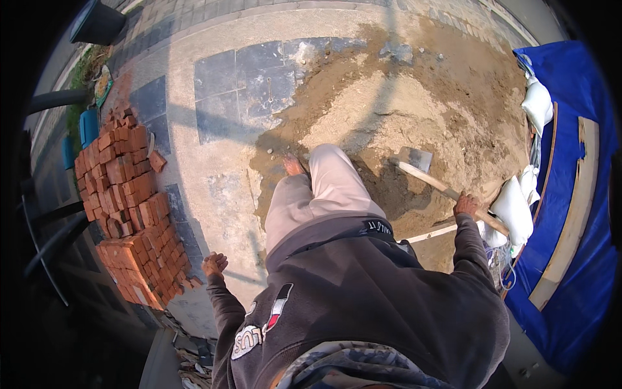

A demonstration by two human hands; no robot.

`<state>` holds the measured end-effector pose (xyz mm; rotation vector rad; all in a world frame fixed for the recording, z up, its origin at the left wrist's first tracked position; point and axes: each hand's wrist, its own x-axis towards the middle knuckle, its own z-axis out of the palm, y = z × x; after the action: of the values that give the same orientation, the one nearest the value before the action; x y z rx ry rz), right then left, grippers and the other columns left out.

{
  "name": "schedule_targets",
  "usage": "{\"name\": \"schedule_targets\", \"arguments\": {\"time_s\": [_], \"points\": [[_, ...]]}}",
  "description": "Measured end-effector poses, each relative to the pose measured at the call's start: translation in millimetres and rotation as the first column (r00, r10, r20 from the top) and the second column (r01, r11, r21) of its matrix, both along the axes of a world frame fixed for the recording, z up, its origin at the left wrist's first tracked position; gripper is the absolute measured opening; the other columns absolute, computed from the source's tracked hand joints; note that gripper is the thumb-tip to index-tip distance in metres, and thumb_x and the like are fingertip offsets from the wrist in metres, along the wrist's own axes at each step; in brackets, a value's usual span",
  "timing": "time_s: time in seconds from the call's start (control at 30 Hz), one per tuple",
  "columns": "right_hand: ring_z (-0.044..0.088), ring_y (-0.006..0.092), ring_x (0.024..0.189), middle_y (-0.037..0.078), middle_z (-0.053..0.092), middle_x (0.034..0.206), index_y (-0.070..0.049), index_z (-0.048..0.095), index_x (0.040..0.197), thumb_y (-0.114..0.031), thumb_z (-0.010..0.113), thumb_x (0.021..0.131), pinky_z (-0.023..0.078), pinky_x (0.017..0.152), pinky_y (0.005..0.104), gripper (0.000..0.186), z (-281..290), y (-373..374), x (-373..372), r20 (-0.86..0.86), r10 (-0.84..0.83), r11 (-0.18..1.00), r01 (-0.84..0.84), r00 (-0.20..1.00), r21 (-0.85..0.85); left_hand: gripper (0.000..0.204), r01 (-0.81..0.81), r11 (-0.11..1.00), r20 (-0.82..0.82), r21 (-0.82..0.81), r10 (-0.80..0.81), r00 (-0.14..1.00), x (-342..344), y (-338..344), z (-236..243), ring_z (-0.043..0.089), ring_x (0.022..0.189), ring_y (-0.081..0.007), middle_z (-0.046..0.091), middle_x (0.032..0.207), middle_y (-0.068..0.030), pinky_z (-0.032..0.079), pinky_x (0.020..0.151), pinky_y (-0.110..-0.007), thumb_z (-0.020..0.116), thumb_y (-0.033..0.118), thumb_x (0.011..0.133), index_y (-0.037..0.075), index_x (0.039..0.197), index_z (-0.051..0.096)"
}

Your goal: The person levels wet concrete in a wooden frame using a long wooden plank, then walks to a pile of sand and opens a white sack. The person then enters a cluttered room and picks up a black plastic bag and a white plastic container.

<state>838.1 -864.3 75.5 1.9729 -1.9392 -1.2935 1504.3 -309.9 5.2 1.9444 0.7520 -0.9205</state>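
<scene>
My right hand (466, 205) is wrapped round the wooden handle of a hoe (429, 180), toward its rear end. The handle slants from the right side toward the middle, and the hoe's flat grey metal blade is at the far end, over the sand pile (389, 110). My left hand (214, 263) hangs out to my left with its fingers curled in and nothing visible in them. It is nearest to the stack of red bricks (123, 188), but apart from it. One bare foot shows at the edge of the sand.
White sacks (515, 211) lie at the right beside a blue tarp (551, 194) with a long wooden plank (570, 220) on it. Dark grey tiles (240, 84) cover part of the ground ahead. A dark bucket (100, 24) stands at the far left. Loose bricks lie by the stack.
</scene>
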Motion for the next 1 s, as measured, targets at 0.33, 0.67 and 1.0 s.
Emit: {"name": "schedule_targets", "arguments": {"time_s": [0.33,0.67,1.0], "points": [[0.064,0.0342,0.077,0.016,0.066,0.075,-0.001,0.065,0.089,-0.024,0.067,0.069,0.050,0.070,0.0407,0.030,-114.6,56.6,222.7,0.448,-0.741,0.631,0.292,0.500,0.718,0.025,0.423,0.883,0.300,-0.201,-0.356,0.885,182.6,-266.4,52.0,0.064,0.073,-0.0201,0.063,0.086,-0.0114,0.054,0.064,-0.029,0.057,0.014,0.083,0.004,0.105,0.051],[0.065,0.0322,0.074,0.017,0.066,0.077,-0.006,0.065,0.097,-0.023,0.063,0.069,0.050,0.069,0.0395,0.033,-173.0,-143.1,316.1,0.846,-0.337,0.931,0.012,0.413,0.365,0.020,0.152,0.987,-0.083,-0.052,-0.156,0.984,148.2,-339.0,-31.3,0.064,0.060,-0.0255,0.062,0.079,-0.0163,0.056,0.049,-0.035,0.054,0.009,0.082,0.002,0.100,0.050],[0.057,0.0129,0.056,0.008,0.059,0.073,0.000,0.055,0.109,-0.005,0.056,0.071,0.047,0.048,0.0262,0.038,-111.3,-343.3,389.0,0.837,-0.548,0.726,0.493,-0.006,0.479,0.019,0.738,0.609,0.323,-0.289,-0.664,0.674,181.4,-437.4,-130.2,0.055,0.056,-0.0122,0.061,0.073,-0.0036,0.044,0.047,-0.025,0.065,0.017,0.079,0.005,0.092,0.062]]}}
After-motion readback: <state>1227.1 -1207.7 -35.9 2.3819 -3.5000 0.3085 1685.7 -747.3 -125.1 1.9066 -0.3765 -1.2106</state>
